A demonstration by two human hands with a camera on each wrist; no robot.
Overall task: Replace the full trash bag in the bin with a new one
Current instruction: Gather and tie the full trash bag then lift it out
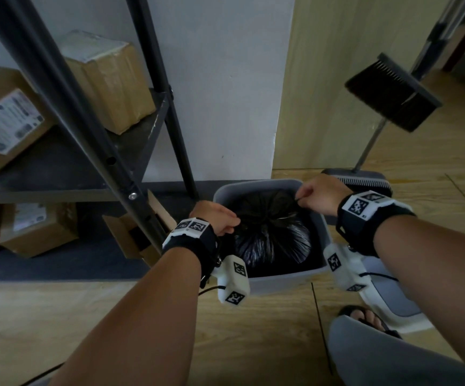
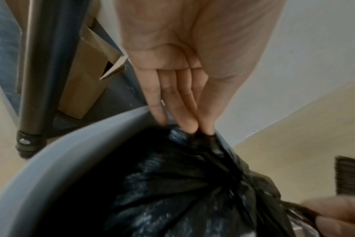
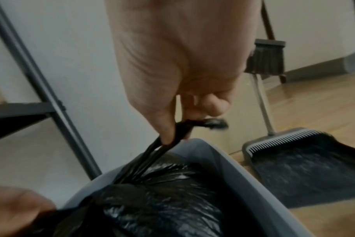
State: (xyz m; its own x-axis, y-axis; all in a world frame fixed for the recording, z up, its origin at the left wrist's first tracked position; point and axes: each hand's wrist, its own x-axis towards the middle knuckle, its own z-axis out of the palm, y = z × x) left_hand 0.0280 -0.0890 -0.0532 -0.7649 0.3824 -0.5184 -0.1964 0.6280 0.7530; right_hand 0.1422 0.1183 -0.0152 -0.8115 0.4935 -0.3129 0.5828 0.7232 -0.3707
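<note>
A full black trash bag [image 1: 270,235] sits inside a grey square bin [image 1: 278,282] on the wooden floor by the wall. Its top is gathered and knotted at the middle. My left hand [image 1: 220,218] pinches one twisted end of the bag [image 2: 205,136] at the bin's left rim [image 2: 71,147]. My right hand [image 1: 320,196] pinches the other twisted end [image 3: 182,128] over the far right corner, pulled taut from the knot. The bag [image 3: 152,200] fills the bin [image 3: 253,184]. No new bag is in view.
A dark metal shelf [image 1: 67,174] with cardboard boxes [image 1: 109,79] stands to the left, one leg [image 2: 30,141] close to the bin. A dustpan [image 1: 356,179] and broom [image 1: 392,93] lean to the right. The bin's lid [image 1: 392,299] and my sandalled foot [image 1: 365,319] are at the near right.
</note>
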